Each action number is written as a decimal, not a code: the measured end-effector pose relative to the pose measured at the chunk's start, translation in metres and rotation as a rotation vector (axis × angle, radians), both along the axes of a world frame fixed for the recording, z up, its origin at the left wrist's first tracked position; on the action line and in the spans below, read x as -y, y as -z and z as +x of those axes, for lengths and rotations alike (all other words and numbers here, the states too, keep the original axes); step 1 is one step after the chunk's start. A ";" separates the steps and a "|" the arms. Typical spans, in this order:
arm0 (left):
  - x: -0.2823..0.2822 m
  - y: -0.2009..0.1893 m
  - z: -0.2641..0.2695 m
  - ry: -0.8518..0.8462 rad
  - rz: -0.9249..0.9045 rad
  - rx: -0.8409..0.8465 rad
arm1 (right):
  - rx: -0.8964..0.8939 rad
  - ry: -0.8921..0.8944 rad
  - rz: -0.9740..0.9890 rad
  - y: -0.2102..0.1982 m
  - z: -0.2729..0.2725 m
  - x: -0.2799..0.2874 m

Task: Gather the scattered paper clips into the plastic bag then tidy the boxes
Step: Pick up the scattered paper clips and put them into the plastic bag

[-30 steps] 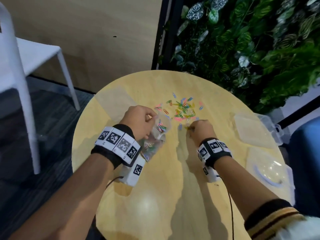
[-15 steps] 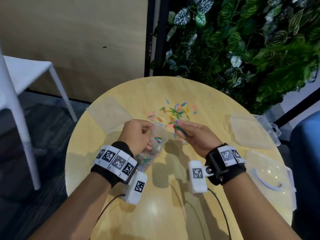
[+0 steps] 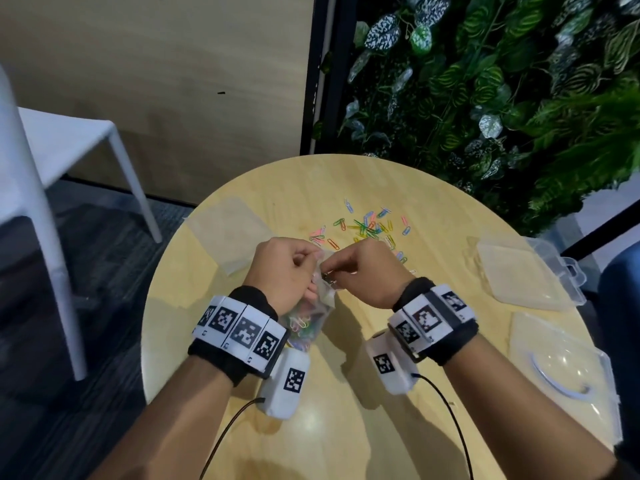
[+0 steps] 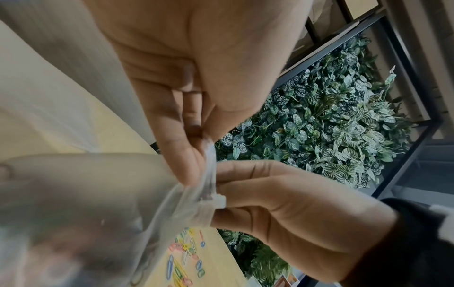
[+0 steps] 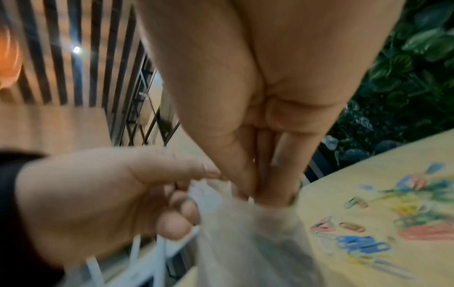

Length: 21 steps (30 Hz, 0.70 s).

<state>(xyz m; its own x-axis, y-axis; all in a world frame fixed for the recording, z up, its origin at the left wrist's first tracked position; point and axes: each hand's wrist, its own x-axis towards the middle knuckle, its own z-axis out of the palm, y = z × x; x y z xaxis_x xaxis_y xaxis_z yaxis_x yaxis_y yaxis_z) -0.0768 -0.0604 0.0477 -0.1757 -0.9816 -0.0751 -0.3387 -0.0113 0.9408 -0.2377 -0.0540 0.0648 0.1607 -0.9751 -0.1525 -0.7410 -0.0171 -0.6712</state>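
A clear plastic bag point(image 3: 311, 317) with several coloured clips inside hangs just above the round wooden table point(image 3: 346, 427). My left hand point(image 3: 315, 266) pinches the bag's rim and holds its mouth up. My right hand point(image 3: 329, 271) has its fingertips bunched at that mouth, and they seem to pinch a few paper clips. In the right wrist view the bunched fingers point(image 5: 248, 174) point down into the bag point(image 5: 245, 233). Loose paper clips point(image 3: 370, 226) lie scattered on the table beyond both hands. In the left wrist view the bag point(image 4: 98, 203) fills the foreground.
Two clear plastic boxes point(image 3: 519, 271) point(image 3: 561, 368) sit at the table's right edge, and a clear lid point(image 3: 228, 223) lies at the left. A white chair point(image 3: 52, 150) stands to the left. A wall of plants point(image 3: 485, 98) rises behind the table.
My right hand picked clips from the pile, drew back and moved left to the bag's mouth. My left hand kept hold of the bag and lifted it slightly.
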 end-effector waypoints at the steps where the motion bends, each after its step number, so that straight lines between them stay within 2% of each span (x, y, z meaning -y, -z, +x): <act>1: 0.002 0.000 0.001 -0.005 -0.002 -0.002 | 0.055 -0.032 0.058 -0.002 -0.001 0.002; 4: 0.007 0.001 0.005 -0.027 0.002 -0.011 | 0.388 0.034 0.126 -0.010 -0.006 0.013; 7: 0.013 0.005 0.009 -0.064 0.016 -0.036 | 0.550 0.254 0.038 -0.004 -0.034 0.038; 8: 0.015 0.007 0.011 -0.074 0.019 -0.040 | 0.501 0.354 -0.004 0.006 -0.049 0.051; 10: 0.018 0.009 0.013 -0.090 0.021 -0.048 | 0.091 0.477 -0.032 0.026 -0.079 0.076; 11: 0.019 0.009 0.014 -0.099 0.022 -0.054 | -0.147 0.513 0.036 0.035 -0.089 0.084; 13: 0.021 0.010 0.015 -0.113 0.023 -0.060 | -0.455 0.510 0.163 0.048 -0.104 0.096; 15: 0.023 0.010 0.015 -0.118 0.030 -0.063 | -0.669 0.404 0.168 0.057 -0.106 0.108; 17: 0.025 0.012 0.016 -0.121 0.035 -0.060 | -0.757 0.330 0.149 0.064 -0.100 0.127; 20: 0.028 0.015 0.014 -0.125 0.041 -0.046 | -0.599 0.366 0.175 0.064 -0.072 0.151; 21: 0.028 0.015 0.014 -0.124 0.041 -0.043 | -0.606 0.346 0.172 0.062 -0.062 0.155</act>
